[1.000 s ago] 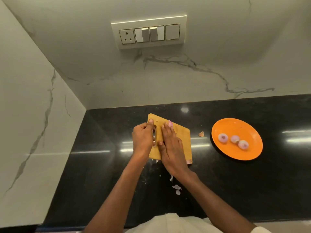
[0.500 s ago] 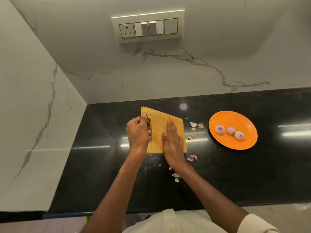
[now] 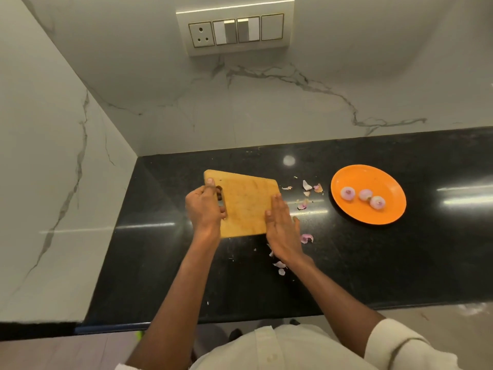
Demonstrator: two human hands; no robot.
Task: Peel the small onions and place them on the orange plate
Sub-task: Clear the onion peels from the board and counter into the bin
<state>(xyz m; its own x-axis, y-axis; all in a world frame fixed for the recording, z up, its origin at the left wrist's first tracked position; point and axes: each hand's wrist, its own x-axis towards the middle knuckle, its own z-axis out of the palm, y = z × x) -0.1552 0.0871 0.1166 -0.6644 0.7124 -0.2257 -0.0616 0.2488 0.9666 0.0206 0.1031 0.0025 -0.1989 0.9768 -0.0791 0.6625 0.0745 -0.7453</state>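
At the bottom of the frame a pale shirt (image 3: pixel 282 348) is cut off by the edge, and both forearms reach up over the black counter (image 3: pixel 373 263). Scraps of onion peel (image 3: pixel 280 265) lie just under the right wrist. The right hand (image 3: pixel 282 225), fingers straight and flat, now sits at the right edge of the wooden cutting board (image 3: pixel 245 204), having slid off the board's middle since half a second ago. The left hand (image 3: pixel 204 209) grips the board's handle slot as before, thumb on top. More peel (image 3: pixel 306 186) lies between the board and the orange plate (image 3: pixel 384 214), centre right, which holds three peeled onions (image 3: pixel 347 193). On the marble wall above, the switch panel (image 3: pixel 236 30) shows no readable writing.
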